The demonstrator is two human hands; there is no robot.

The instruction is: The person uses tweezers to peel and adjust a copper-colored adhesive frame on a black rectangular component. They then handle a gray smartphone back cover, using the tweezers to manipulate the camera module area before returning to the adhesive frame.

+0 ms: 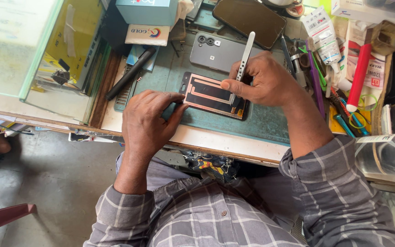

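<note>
With the right hand (pixel 264 80) pinching white tweezers (pixel 243 57) onto the copper-backed phone screen (pixel 213 96), flat on the bench mat (pixel 261 121) under the left hand (pixel 149 121) fingertips, excess pressure could gouge its backing.

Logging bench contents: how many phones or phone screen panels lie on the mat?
3: a copper-backed panel under both hands, a grey phone face down behind it, a dark-screened phone at the far edge. Clutter may hide more.
</note>
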